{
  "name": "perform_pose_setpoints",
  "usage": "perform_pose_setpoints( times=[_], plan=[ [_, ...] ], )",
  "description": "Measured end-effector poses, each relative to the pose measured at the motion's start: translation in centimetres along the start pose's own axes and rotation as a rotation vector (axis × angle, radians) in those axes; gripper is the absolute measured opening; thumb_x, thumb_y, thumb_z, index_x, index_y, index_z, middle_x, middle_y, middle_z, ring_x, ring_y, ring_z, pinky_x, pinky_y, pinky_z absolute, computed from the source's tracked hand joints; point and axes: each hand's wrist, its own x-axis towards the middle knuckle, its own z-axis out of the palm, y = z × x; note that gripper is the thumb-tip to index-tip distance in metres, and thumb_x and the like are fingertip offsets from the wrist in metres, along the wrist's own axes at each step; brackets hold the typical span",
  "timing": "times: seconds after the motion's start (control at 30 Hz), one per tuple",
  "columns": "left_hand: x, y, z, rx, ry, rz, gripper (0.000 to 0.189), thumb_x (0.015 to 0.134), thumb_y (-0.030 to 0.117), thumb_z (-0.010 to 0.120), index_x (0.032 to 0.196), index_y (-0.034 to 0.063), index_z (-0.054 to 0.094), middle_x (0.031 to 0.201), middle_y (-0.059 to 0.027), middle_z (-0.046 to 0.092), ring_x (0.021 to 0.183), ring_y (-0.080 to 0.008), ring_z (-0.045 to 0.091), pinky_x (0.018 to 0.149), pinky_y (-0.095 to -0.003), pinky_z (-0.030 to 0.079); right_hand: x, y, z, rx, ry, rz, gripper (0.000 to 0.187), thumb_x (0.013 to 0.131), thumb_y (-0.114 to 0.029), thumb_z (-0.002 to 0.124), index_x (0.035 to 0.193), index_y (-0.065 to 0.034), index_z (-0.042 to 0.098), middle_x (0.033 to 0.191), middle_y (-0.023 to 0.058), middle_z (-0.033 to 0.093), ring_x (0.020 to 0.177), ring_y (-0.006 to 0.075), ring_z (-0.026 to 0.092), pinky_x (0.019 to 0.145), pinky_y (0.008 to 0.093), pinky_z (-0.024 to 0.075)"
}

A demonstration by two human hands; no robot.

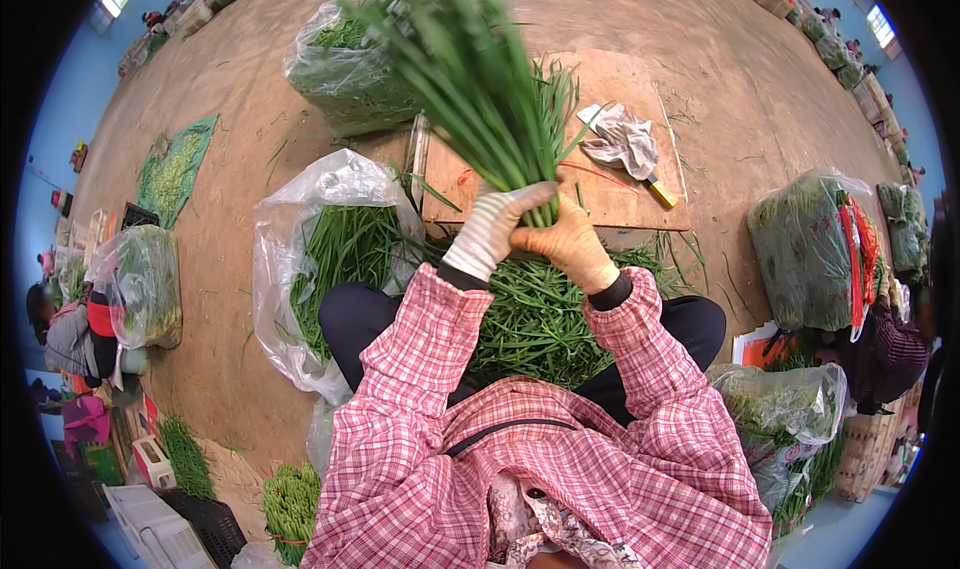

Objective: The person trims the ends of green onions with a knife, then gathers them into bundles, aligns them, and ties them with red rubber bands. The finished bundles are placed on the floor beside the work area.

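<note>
My left hand [495,220], in a striped knit glove, and my right hand [566,243], in an orange-tinted glove, both grip the lower end of a bunch of long green stalks [495,111]. Its leafy tops fan out and blur. Under my hands a heap of loose green stalks [536,321] lies between my legs. Beyond them is a low wooden board [465,183] with a crumpled cloth [626,145], a tool with a yellow end [663,192] and a thin red strip [600,175] on it.
An opened clear plastic bag [277,269] of stalks stands to the left, a full bag [345,89] beyond the board. More bagged greens [802,254] are at the right, near a person [892,351]. Another person [71,336] sits far left. A tied bundle [291,498] and crates [154,528] lie lower left.
</note>
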Motion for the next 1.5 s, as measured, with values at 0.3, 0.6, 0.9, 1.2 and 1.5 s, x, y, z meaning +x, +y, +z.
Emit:
perform_pose_setpoints(
  times=[0.3, 0.6, 0.9, 1.2, 1.5],
  plan=[
    [9.9, 0.1, 2.5, 1.096, -0.086, 0.319, 0.029, 0.091, 0.028, 0.072, 0.116, 0.0127, 0.074, 0.137, -0.0158, 0.059, 0.134, -0.0326, 0.05, 0.114, -0.0477, 0.036, -2.3, -4.1, -12.4, 0.333, 0.353, 0.105, 0.016, 0.092, -0.018, 0.065, 0.085, -0.0052, 0.058, 0.061, -0.0019, 0.047, 0.045, 0.0076, 0.037, 0.044, 0.0264, 0.0266],
    [11.9, -7.3, -1.2, 1.881, 0.151, 0.266, 0.05, 0.087, 0.047, 0.068, 0.125, 0.0153, 0.069, 0.157, -0.0192, 0.032, 0.148, -0.042, 0.021, 0.117, -0.0661, 0.011, -1.0, -3.0, -19.4, 0.406, 0.486, 0.171, 0.027, 0.093, -0.028, 0.067, 0.079, -0.0085, 0.054, 0.064, -0.0018, 0.047, 0.047, 0.0084, 0.036, 0.047, 0.0265, 0.0269],
    [12.0, -10.3, -3.4, 1.742, 0.313, 0.275, 0.055, 0.087, 0.032, 0.069, 0.137, 0.0139, 0.054, 0.155, -0.0206, 0.031, 0.147, -0.0417, 0.023, 0.115, -0.0671, 0.017, 7.9, -4.4, -14.5, 0.363, 0.352, 0.126, 0.027, 0.093, -0.028, 0.069, 0.075, -0.0095, 0.06, 0.063, -0.0011, 0.053, 0.044, 0.0079, 0.04, 0.042, 0.0256, 0.0256],
    [11.5, -10.0, -6.4, 1.22, 0.477, 0.483, 0.063, 0.079, 0.012, 0.071, 0.136, 0.0061, 0.045, 0.151, -0.0247, 0.038, 0.14, -0.044, 0.036, 0.116, -0.0582, 0.026, 6.9, 7.4, -6.3, 0.45, 0.163, 0.713, 0.022, 0.089, -0.028, 0.071, 0.08, -0.0098, 0.063, 0.066, 0.0011, 0.058, 0.044, 0.0092, 0.043, 0.039, 0.0262, 0.031],
    [14.4, -7.4, -3.2, 1.739, 0.164, 0.085, 0.072, 0.093, 0.051, 0.058, 0.156, 0.021, 0.038, 0.165, -0.0201, 0.017, 0.153, -0.0411, 0.014, 0.116, -0.0665, 0.012, 7.4, 6.2, -5.6, 0.029, 0.072, 0.789, 0.037, 0.088, -0.041, 0.07, 0.084, -0.0037, 0.069, 0.067, 0.0061, 0.065, 0.046, 0.0157, 0.058, 0.039, 0.0293, 0.0426]
  ],
)
